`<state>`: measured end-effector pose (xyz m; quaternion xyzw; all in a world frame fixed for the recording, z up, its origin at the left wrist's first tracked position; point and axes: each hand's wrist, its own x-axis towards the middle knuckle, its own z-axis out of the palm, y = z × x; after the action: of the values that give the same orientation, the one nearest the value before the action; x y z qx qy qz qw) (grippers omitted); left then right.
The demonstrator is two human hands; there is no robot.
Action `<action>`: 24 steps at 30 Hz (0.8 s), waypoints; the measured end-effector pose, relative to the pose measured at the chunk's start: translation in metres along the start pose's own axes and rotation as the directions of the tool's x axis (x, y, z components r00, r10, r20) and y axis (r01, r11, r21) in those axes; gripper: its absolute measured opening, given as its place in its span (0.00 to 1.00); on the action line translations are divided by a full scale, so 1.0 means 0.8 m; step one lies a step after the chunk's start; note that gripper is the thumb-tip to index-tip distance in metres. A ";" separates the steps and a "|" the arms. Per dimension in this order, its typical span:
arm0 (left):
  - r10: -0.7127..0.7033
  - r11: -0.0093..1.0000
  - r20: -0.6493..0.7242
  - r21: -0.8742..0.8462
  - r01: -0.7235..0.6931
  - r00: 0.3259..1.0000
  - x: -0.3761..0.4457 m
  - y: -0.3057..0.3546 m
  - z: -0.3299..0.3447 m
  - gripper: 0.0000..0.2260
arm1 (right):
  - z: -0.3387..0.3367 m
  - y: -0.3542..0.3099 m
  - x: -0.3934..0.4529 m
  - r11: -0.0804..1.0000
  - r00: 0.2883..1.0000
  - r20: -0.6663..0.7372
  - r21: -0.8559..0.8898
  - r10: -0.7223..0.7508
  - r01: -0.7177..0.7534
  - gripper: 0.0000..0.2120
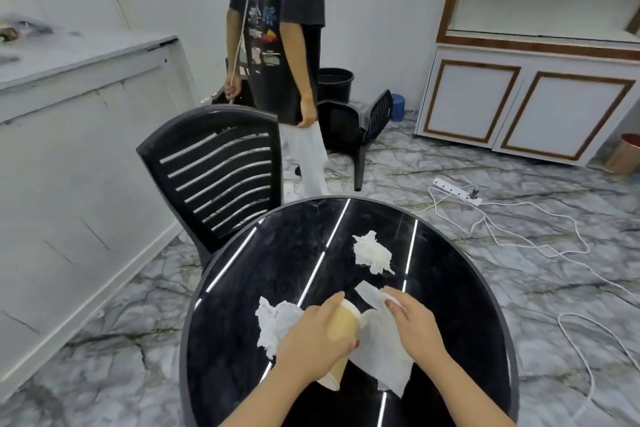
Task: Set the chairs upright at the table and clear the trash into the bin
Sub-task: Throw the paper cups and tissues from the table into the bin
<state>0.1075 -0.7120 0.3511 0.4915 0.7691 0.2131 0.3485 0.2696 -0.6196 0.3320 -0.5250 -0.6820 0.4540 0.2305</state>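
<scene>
Two hands: both at the near part of the round black table, working the trash.
Left hand: wrapped around a tan paper cup, fingers closed on its side; cup tilted, one end low toward the wearer.
Right hand: fingers curled loosely, pinching a flat white paper towel that lies just right of the cup and touches it.
Crumpled tissue, left: on the tabletop, partly under the left hand.
Crumpled tissue, far: on the tabletop beyond the hands, apart from them.
Upright chair: black, slatted back, standing at the table's far-left edge.
Tipped chair: black, lying on its side on the marble floor, well beyond the table.
Black bin: by the far wall, behind the tipped chair.
Bystander: dark T-shirt, standing between the two chairs.
Power strip: white, on the floor right of the table, cable trailing.
</scene>
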 end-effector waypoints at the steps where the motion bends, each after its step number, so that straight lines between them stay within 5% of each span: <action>1: -0.001 1.000 -0.038 -0.009 0.001 0.999 -0.006 0.002 -0.006 0.33 | -0.003 -0.008 0.001 1.000 1.000 -0.012 0.001 -0.029 0.029 0.14; 11: -0.092 0.991 -0.327 -0.126 0.053 0.941 -0.121 -0.053 -0.071 0.33 | 0.065 -0.113 -0.028 0.952 0.954 0.061 0.114 -0.293 0.285 0.14; 17: -0.301 0.950 -0.450 -0.218 0.223 0.841 -0.229 -0.151 -0.097 0.33 | 0.176 -0.158 -0.103 0.912 0.857 0.313 0.167 -0.409 0.374 0.13; 24: -0.528 0.844 -0.454 -0.373 0.385 0.718 -0.364 -0.268 -0.071 0.33 | 0.302 -0.139 -0.220 0.915 0.721 0.581 0.116 -0.379 0.387 0.14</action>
<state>0.0145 -1.0662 0.3402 0.1556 0.8995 0.3448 0.2186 0.0822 -0.8777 0.3401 -0.2063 -0.8159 0.5324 0.0913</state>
